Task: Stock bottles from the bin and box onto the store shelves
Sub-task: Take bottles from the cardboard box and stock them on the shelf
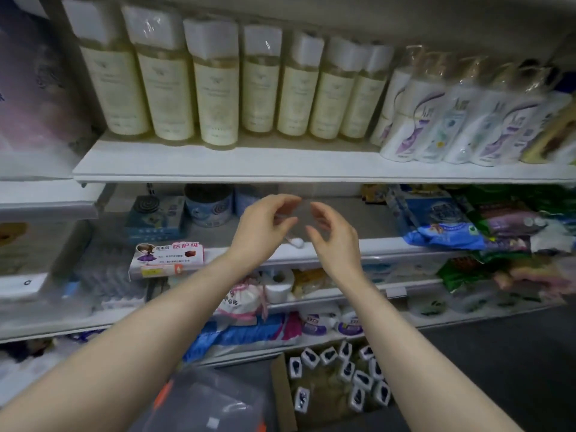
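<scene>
Trouble begins nearest us: the grey bin (pixel 199 397) with orange clasps is blurred and cut off by the bottom edge, so we cannot say whether any stock is left in it. Just beyond it, the cardboard box (pixel 282 397) on the floor holds the wrapped bottles (pixel 358 381), seen from above and loosely packed. These are the task's things, and none is in hand. Our forearms (pixel 389 338) cross over both containers, so we judge that a reach down without looking could catch the box flap or knock bottles against each other. Higher up, the left hand (pixel 265 227) and right hand (pixel 335 235) hover close together in front of the middle shelf (pixel 389 244). Their fingers are half curled and face each other across a small gap, so the grip is narrow on both sides. A faint clear smear between them may be thin film or only blur, and we cannot tell whether anything is pinched. A small white lump (pixel 296 242) lies on the shelf lip just under the hands and could be brushed off. The bare stretch behind the hands looks like a free slot, but shadow hides its depth. Farthest away, on the top shelf (pixel 218 166), cream bottles (pixel 215 88) stand tight in a row beside leaning white-and-purple bottles (pixel 452 120). Forcing more in there could topple them. We cannot read their labels.
</scene>
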